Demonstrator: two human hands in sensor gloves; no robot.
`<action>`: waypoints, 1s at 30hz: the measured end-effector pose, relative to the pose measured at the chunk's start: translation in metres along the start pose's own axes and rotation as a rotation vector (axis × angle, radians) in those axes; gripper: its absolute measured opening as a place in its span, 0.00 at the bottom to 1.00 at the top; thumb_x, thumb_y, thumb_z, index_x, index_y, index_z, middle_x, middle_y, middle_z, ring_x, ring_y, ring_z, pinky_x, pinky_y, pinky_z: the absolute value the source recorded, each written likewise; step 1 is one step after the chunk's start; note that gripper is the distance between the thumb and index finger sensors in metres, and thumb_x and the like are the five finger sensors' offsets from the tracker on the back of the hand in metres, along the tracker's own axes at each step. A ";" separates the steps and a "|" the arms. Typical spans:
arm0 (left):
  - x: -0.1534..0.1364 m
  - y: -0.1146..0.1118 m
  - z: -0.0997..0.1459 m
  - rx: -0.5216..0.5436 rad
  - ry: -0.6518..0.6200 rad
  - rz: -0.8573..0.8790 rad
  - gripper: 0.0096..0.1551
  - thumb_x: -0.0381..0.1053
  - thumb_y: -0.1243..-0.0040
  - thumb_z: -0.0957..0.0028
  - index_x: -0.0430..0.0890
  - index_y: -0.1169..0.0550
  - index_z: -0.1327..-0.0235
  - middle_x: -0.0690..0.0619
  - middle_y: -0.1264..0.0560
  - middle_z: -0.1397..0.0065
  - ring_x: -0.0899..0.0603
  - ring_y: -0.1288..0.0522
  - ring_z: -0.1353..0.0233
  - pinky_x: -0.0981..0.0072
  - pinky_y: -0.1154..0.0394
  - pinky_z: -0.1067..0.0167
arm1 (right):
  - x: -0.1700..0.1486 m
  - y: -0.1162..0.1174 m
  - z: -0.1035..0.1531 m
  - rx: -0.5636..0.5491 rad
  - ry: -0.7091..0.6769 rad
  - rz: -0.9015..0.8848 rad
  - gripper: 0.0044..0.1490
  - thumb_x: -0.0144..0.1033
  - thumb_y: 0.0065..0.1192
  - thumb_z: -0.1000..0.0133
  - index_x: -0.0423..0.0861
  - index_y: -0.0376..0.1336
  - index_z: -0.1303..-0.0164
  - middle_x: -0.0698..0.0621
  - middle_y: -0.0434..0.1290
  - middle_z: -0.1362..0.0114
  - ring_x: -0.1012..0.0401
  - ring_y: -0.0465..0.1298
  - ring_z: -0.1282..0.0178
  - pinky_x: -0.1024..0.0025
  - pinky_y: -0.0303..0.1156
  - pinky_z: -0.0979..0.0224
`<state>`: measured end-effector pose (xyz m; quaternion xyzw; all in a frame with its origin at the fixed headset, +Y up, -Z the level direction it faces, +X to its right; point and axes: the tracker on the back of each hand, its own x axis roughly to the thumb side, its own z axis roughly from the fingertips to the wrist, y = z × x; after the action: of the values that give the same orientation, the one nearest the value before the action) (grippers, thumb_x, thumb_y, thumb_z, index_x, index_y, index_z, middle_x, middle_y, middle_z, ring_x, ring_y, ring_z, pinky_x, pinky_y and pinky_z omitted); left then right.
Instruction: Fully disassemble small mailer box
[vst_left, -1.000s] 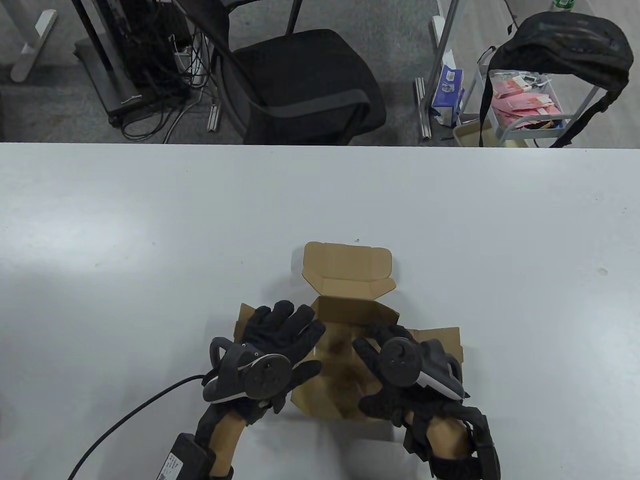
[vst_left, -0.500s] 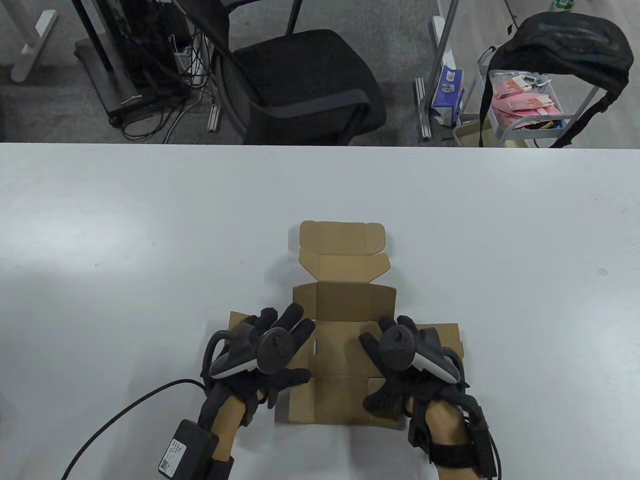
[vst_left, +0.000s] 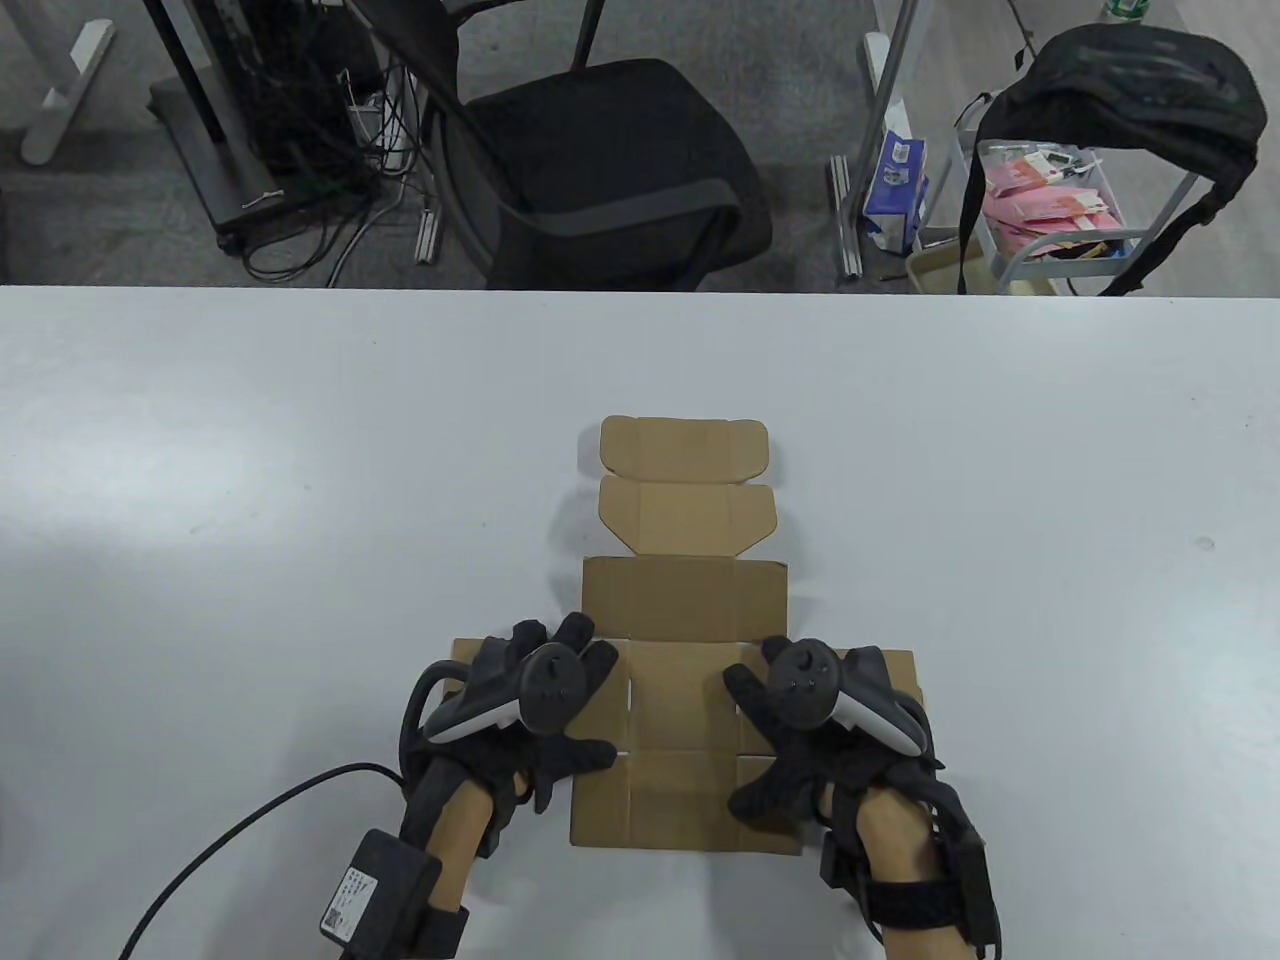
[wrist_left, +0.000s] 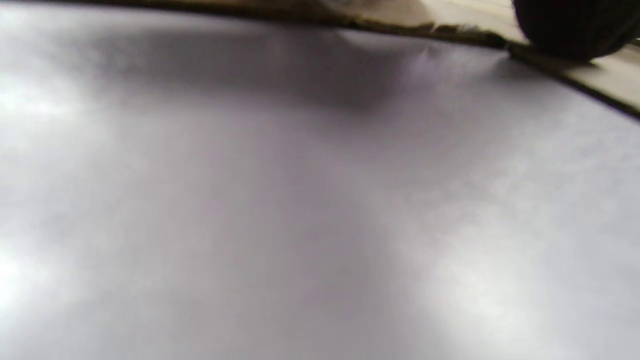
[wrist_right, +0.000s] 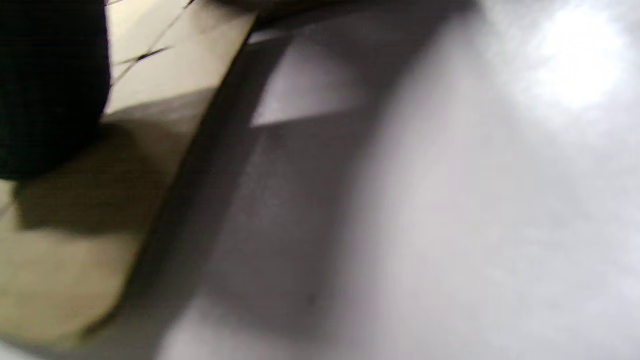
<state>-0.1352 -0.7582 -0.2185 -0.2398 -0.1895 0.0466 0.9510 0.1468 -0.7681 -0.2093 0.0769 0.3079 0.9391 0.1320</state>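
Both hands, left hand (vst_left: 535, 715) and right hand (vst_left: 805, 735), press spread fingers on the flattened mailer box (vst_left: 683, 600).

No text, brand or number can be read in any view. A white label (vst_left: 345, 900) with small dark print sits on the black pack strapped to the left forearm, behind the left hand's fingers (vst_left: 560, 640), but its print is too small to make out. Far beyond the fingers, a blue and white carton (vst_left: 893, 190) on the floor carries printing that is equally unreadable.
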 end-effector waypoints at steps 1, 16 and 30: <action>-0.001 0.000 0.000 -0.003 0.002 0.004 0.57 0.79 0.43 0.59 0.67 0.54 0.20 0.63 0.64 0.14 0.38 0.62 0.16 0.39 0.58 0.22 | 0.000 0.000 0.000 0.000 0.003 0.002 0.69 0.62 0.79 0.74 0.73 0.38 0.31 0.62 0.24 0.20 0.56 0.22 0.19 0.53 0.23 0.19; 0.000 -0.001 0.002 -0.009 -0.004 0.026 0.57 0.78 0.44 0.58 0.65 0.54 0.20 0.61 0.63 0.13 0.37 0.64 0.16 0.38 0.62 0.22 | -0.004 0.000 0.004 -0.040 -0.061 -0.049 0.66 0.60 0.78 0.70 0.69 0.40 0.29 0.60 0.26 0.19 0.56 0.24 0.18 0.53 0.23 0.20; 0.007 0.030 0.043 0.271 -0.097 0.147 0.47 0.72 0.50 0.51 0.60 0.47 0.19 0.57 0.56 0.12 0.33 0.58 0.16 0.35 0.57 0.23 | 0.003 -0.012 0.034 -0.290 -0.151 -0.105 0.62 0.62 0.69 0.63 0.66 0.35 0.28 0.57 0.18 0.23 0.49 0.22 0.19 0.44 0.27 0.19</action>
<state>-0.1451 -0.7113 -0.1956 -0.1199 -0.2092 0.1531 0.9583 0.1544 -0.7387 -0.1890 0.1113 0.1619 0.9570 0.2133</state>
